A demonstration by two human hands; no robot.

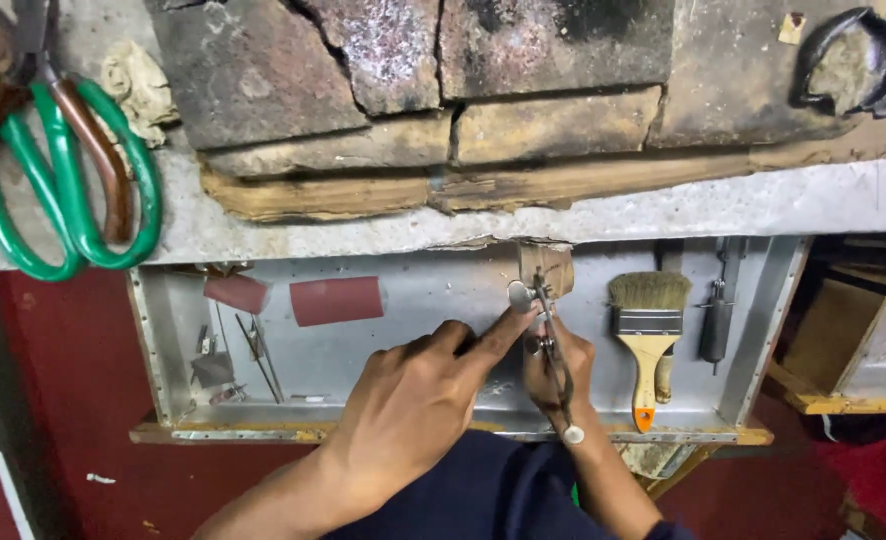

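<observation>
Left hand [413, 400] pinching workpiece at wooden peg [546, 268].
We press our left fingertips together on a small round metal piece [519, 293] above the tray [423, 300]; our right hand [558, 365] closes around a thin saw frame [555, 365].

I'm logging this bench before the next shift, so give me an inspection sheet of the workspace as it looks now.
Surface: worn grey bench top with cracked bricks; metal tray below it.
Job's things: thin metal tool and small silver piece at a wooden peg.
Clutter: paintbrush, red sandpaper rolls, green-handled shears, small tools in the tray.
Grippers: left hand presses the piece with a finger; right hand grips the tool.
Cables: nothing seen.
Surroundings: red floor, wooden box on the right.
</observation>
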